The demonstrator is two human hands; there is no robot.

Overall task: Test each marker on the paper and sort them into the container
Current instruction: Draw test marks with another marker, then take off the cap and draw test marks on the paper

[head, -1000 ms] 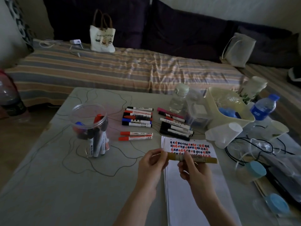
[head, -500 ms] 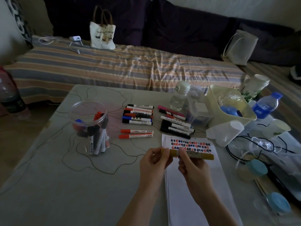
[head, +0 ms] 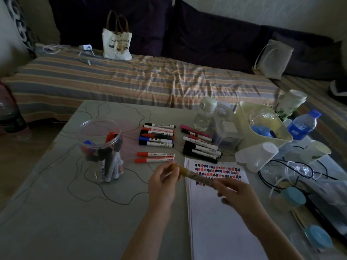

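Both hands holding gold marker (head: pixel 195 175) over paper (head: pixel 216 212): we are pinching cap end with left hand (head: pixel 162 182), gripping barrel with right hand (head: pixel 235 192).

Dim home, likely living room: striped sofa (head: pixel 150 81), cushions (head: pixel 212 34).

I read "NAUGHTY BEAR" on the tote bag (head: pixel 117 40) standing on the bed; its middle letters are faint. On the desk, I make out "MARKER" on the barrel of the blue-capped marker (head: pixel 155 144), with its first letters blurred. The other marker barrels carry print too small for me to read. The paper (head: pixel 217 171) carries rows of small red, black and blue marks that I cannot decipher.
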